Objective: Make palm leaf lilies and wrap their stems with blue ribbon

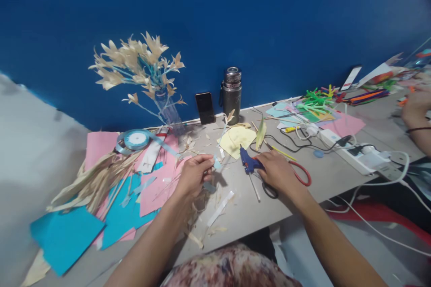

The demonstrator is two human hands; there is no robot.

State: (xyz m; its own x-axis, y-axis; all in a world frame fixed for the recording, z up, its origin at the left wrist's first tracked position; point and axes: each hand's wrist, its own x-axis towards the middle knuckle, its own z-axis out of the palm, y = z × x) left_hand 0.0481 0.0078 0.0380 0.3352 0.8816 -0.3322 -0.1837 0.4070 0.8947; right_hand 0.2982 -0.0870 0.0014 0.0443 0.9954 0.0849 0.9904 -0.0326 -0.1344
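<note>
My left hand (pixel 198 171) is closed, thumb and fingertips pinching a short light blue ribbon (pixel 217 162). Just beyond it is a small dried-husk flower (pixel 230 117) on a thin pale-blue stem; whether my fingers also hold that stem, I cannot tell. My right hand (pixel 276 171) is wrapped round the handle of a blue hot glue gun (pixel 248 161), its nozzle pointing away from me. A glue stick (pixel 255 188) sticks out of its back. Scissors with red and black handles (pixel 302 174) lie partly hidden under my right hand. Yellow paper (pixel 233 141) lies beyond the nozzle.
Husk flowers (pixel 144 60) fill a clear vase (pixel 170 114) beside a phone (pixel 205 108) and a flask (pixel 232 98). Left are a ribbon roll (pixel 137 138), husks and coloured paper (pixel 69 235). Right are a power strip (pixel 346 150), cords, pipe cleaners (pixel 316 103) and another person's arm (pixel 417 112).
</note>
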